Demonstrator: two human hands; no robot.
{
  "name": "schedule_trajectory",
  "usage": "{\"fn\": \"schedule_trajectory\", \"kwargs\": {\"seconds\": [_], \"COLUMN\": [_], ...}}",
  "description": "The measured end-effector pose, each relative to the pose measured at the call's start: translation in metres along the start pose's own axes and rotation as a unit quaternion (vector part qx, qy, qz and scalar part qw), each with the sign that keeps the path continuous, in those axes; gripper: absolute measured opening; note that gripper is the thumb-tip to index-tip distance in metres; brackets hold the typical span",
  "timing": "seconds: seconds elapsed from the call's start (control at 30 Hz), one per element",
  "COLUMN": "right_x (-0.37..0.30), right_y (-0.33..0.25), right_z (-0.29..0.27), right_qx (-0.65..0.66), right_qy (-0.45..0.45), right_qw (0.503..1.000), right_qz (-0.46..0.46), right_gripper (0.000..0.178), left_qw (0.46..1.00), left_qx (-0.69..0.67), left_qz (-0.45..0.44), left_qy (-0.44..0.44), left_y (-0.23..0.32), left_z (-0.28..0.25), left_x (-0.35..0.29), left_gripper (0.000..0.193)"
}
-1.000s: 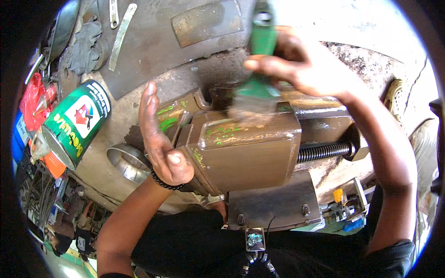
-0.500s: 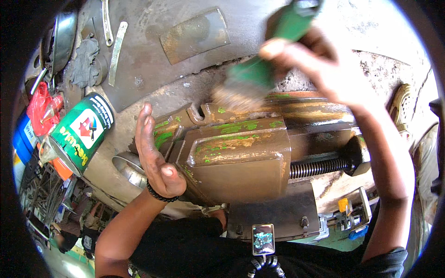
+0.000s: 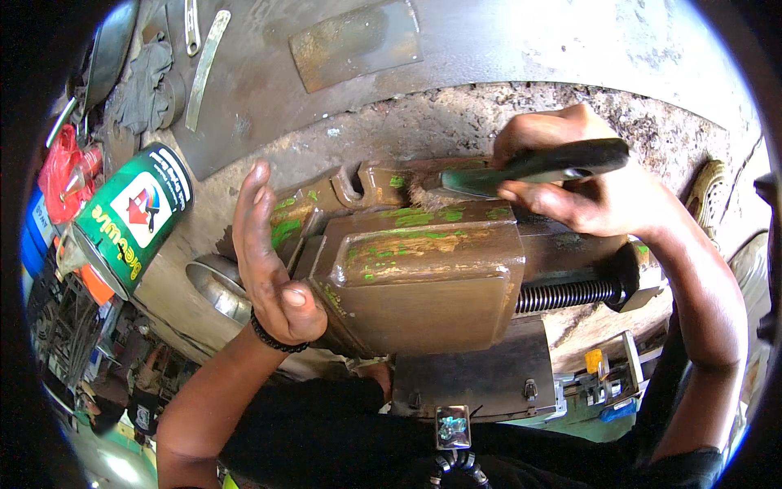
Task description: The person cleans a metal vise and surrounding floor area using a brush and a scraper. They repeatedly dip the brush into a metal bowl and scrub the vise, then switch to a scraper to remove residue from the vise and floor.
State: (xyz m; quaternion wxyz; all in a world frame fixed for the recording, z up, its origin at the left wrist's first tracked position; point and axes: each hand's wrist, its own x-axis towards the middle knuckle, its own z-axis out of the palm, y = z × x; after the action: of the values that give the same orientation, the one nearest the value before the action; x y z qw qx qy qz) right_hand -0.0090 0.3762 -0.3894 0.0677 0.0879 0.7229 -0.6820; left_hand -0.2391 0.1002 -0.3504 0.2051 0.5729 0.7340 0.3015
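A heavy vise (image 3: pixel 407 314), mostly coated brown with patches of green and bare yellowish showing, lies before me with its black screw (image 3: pixel 570 295) at the right. My right hand (image 3: pixel 615 200) is closed around the green handle of a wide paintbrush (image 3: pixel 476 182). The bristles press on the far side of the vise, just beyond its raised block. At the vise's left end my left hand (image 3: pixel 275 277) is held up with fingers stretched, close beside the metal and holding nothing. Whether its edge touches the vise, I cannot tell.
A green and white paint can (image 3: pixel 138 216) stands at the left, next to a metal bowl (image 3: pixel 218 287) and a red plastic bag (image 3: pixel 63 171). Beyond the vise, a flat plate (image 3: pixel 354 45) and a metal strip (image 3: pixel 208 69) lie on a grey surface. A dark metal case (image 3: pixel 472 371) sits nearer me.
My right hand has come down with the paintbrush, from raised above the vise to bristles against its far side. The left hand keeps nearly the same pose. The view has shifted slightly.
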Motion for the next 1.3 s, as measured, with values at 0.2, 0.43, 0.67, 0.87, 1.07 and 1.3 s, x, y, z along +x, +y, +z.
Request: {"fn": "schedule_trajectory", "kwargs": {"seconds": [0.2, 0.43, 0.67, 0.87, 1.07, 1.3], "right_x": [0.032, 0.027, 0.016, 0.022, -0.004, -0.002], "right_y": [-0.018, -0.036, -0.021, -0.016, -0.020, -0.050], "right_z": [-0.002, -0.021, -0.012, -0.004, -0.023, 0.022], "right_qx": [-0.016, -0.033, -0.084, -0.024, -0.024, -0.094], "right_qy": [0.036, -0.074, 0.018, 0.039, 0.115, 0.025], "right_qw": [0.994, 0.990, 0.996, 0.995, 0.979, 0.991], "right_qz": [0.102, 0.115, 0.039, 0.086, 0.165, -0.088], "right_gripper": [0.029, 0.012, 0.018, 0.021, 0.023, 0.016], "left_qw": [1.000, 1.000, 1.000, 0.999, 1.000, 0.999], "left_qx": [0.005, 0.011, 0.019, 0.025, 0.021, 0.050], "left_qz": [0.002, -0.003, 0.004, 0.018, 0.013, 0.019], "left_qy": [-0.010, -0.017, -0.011, -0.007, 0.000, -0.012], "left_y": [0.001, 0.002, 0.006, 0.008, 0.006, 0.009], "left_z": [-0.002, -0.002, -0.001, 0.000, -0.001, -0.003], "left_x": [0.001, 0.001, 0.003, 0.007, 0.003, 0.006], "left_gripper": [0.081, 0.081, 0.072, 0.066, 0.065, 0.065]}}
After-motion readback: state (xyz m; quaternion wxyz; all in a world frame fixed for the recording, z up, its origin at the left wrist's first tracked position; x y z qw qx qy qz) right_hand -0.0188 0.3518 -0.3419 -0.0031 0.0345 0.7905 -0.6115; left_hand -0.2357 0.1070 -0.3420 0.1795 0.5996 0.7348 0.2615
